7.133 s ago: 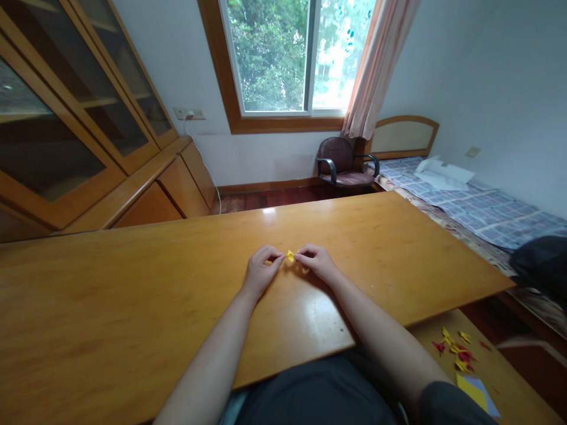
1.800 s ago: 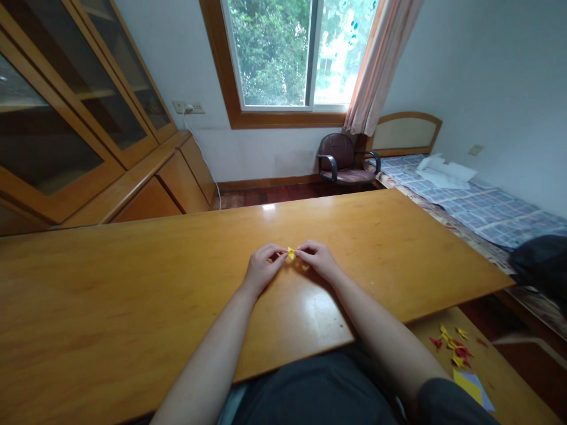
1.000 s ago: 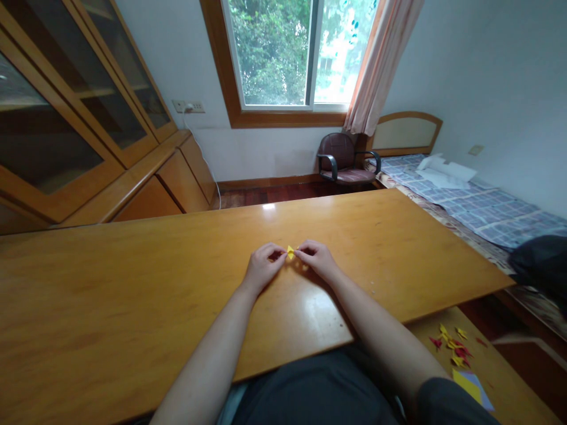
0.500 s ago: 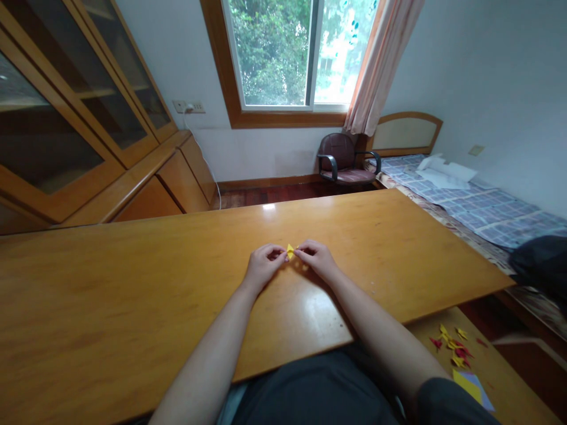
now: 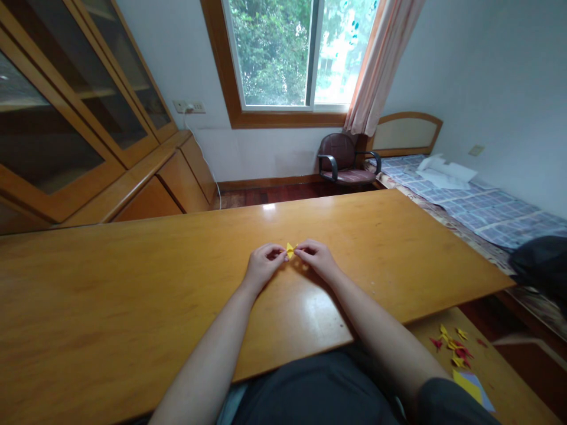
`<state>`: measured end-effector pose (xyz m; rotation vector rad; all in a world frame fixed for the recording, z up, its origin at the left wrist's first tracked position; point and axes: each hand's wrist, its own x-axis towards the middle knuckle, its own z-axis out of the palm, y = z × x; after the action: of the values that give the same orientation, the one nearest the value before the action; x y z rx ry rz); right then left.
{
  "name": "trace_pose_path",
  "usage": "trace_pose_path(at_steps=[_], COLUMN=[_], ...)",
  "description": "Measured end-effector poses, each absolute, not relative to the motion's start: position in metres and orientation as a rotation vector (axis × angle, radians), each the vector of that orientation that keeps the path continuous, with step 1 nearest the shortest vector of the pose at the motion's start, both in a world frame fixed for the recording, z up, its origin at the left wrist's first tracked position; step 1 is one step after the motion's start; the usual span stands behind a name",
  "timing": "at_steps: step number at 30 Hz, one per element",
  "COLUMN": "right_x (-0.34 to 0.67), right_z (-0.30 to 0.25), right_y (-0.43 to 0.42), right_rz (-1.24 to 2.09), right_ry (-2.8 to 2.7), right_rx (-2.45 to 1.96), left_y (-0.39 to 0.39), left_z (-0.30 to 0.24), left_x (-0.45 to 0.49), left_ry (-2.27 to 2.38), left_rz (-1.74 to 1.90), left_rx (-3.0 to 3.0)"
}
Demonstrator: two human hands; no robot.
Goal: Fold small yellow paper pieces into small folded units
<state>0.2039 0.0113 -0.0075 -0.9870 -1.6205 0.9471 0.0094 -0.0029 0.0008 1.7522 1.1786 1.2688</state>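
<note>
A small yellow origami crane (image 5: 290,251) is held between my two hands, just above the wooden table (image 5: 155,295). My left hand (image 5: 264,262) pinches its left side, fingers closed. From the other side, my right hand (image 5: 318,257) grips it between thumb and fingertips. My fingertips hide both ends of the folded paper, leaving its pointed middle in sight.
On a lower surface at the bottom right lie several yellow and red folded paper cranes (image 5: 456,345) beside a stack of paper sheets (image 5: 472,386). A chair (image 5: 343,159) stands beyond the table, with a bed (image 5: 487,206) at right and a cabinet (image 5: 88,118) at left.
</note>
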Motion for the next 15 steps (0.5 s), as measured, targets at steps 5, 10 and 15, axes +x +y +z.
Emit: trace_pose_path(at_steps=[5,10,15], right_x=[0.204,0.2038,0.204], right_z=[-0.0062,-0.0059,-0.007], right_y=[0.0109,0.0105,0.0108], right_rz=[0.959,0.982,0.985], right_ry=[-1.616,-1.612,-1.605], right_rx=[-0.99,-0.971,-0.963], left_y=[-0.0026,-0.0023,-0.0024], left_z=[0.0004,-0.0002,0.0005], left_x=[0.0088,0.0087,0.0081], left_ry=[1.176,1.179,1.181], left_rz=[1.276,1.284,1.28], left_rx=[1.77,1.771,1.79])
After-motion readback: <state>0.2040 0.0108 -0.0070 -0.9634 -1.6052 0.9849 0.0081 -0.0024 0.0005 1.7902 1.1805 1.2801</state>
